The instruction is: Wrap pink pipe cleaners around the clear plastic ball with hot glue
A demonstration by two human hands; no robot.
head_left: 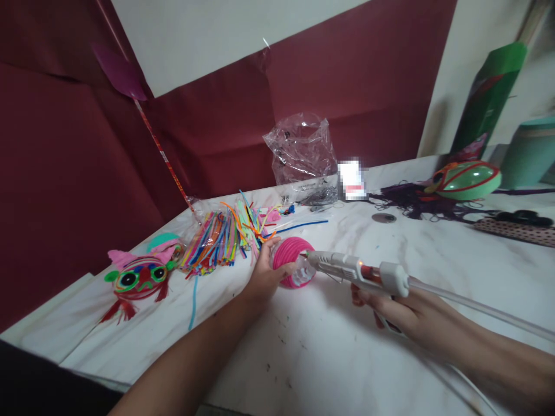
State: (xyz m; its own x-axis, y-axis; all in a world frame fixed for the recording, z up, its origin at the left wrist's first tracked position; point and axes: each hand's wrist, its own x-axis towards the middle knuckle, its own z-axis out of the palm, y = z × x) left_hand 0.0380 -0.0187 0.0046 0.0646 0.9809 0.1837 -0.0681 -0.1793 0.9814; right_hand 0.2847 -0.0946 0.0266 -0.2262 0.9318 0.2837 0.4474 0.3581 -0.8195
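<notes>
My left hand (271, 268) grips a small rounded clear plastic piece wrapped in bright pink pipe cleaner (290, 251), with its fingers and thumb around the left side. Part of the clear surface shows uncovered at the right of the wrapping. In my right hand (385, 306) is a white hot glue gun (347, 268), its fingers closed about the handle. A long clear glue stick (472, 309) sticks out of its back, and a small orange light glows on its body. The nozzle points left and is at the clear part; whether it touches cannot be made out.
Bundles of coloured pipe cleaners (212, 242) lie left of my hands, beside a colourful animal-face craft (139, 274). A crumpled clear plastic bag (303, 150) stands at the wall. To the right are a green balloon-like craft (468, 179), dark purple yarn (403, 196) and a silver disc (384, 218).
</notes>
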